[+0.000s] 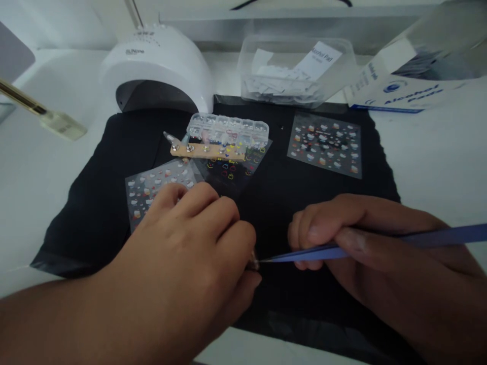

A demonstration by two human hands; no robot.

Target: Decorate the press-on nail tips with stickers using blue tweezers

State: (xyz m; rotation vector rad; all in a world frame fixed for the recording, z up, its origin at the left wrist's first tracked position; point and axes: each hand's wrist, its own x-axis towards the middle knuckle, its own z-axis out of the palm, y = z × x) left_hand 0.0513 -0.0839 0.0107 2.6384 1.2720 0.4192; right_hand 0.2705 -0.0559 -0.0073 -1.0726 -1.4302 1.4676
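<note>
At centre of the black mat [289, 203], R hand [365, 238] pinches blue tweezers [319, 252], tip meeting a small item, too small to ID, pinched in curled L hand [198, 243]. Just behind L hand: sticker sheet [152, 187], wooden nail strip [207, 150], clear bead box [228, 129]; nail lamp [158, 68] further back.

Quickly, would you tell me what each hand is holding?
Left hand: closed on something small, too hidden to identify.
Right hand: closed, holding blue tweezers.

Left hand [194, 243] pinches a tiny item [253, 262] over the black mat [99, 203]; right hand [353, 238] grips blue tweezers [304, 254], tip touching it. Sticker sheet [324, 143] at 1 o'clock, lamp [158, 68] at 11.
</note>
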